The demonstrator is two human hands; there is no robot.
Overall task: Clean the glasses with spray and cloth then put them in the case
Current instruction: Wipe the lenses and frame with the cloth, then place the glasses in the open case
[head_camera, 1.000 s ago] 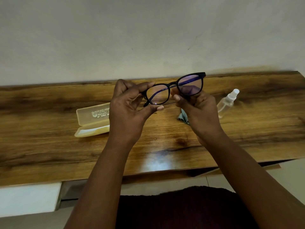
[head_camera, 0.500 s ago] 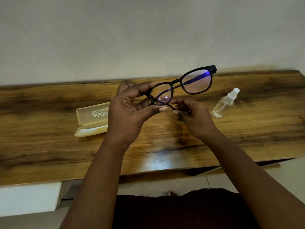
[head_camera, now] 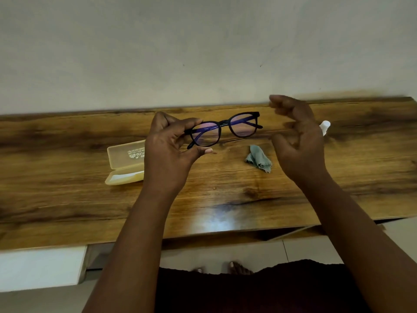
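Currently the glasses (head_camera: pixel 222 129) are held at frame centre, above the worktop (head_camera: pixel 67 199), pinched at one end only by the left hand (head_camera: pixel 168 150); from so partial a grip they could be tipped or dropped. The right hand (head_camera: pixel 297 141), loosely curled and blurred, holds nothing beside the cloth (head_camera: pixel 258 158), and the spray bottle (head_camera: pixel 325 127) behind it could be knocked over. A wood-grained worktop is set against a plain pale wall, with the open case (head_camera: pixel 125 163) lying at centre left.

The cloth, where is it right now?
In the head view the cloth lies crumpled on the table, right of centre, just below the glasses and beside the right hand, which is not touching it.
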